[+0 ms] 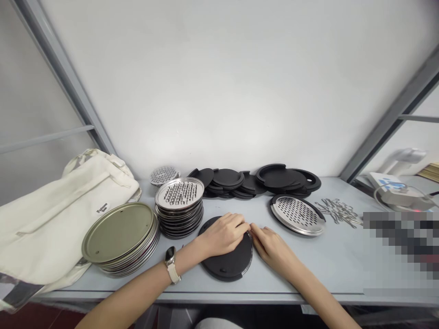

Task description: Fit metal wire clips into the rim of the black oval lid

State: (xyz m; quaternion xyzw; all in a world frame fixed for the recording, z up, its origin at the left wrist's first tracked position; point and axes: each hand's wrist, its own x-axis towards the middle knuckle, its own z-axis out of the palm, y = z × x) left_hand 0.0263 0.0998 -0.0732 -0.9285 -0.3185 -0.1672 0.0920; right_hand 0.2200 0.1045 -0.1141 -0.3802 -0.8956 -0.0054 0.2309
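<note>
A round black disc (228,263) with a raised partial rim lies at the front middle of the table. My left hand (222,234), with a watch on its wrist, rests across the disc, fingers bent together at its right edge. My right hand (272,246) meets it there, its fingertips pinched at the disc's edge; a tiny shiny bit shows between the hands, too small to name. Right of my hands a round metal grater plate (297,212) sits in a black rim. To the left stands a stack of round grater plates (180,194).
At the left are a stack of olive-green round plates (118,233) and a cream bag (65,214). Black round holders (226,177) lie along the wall. Wire clips (338,211) form a loose pile at right, near a white device (398,189). Metal posts flank the table.
</note>
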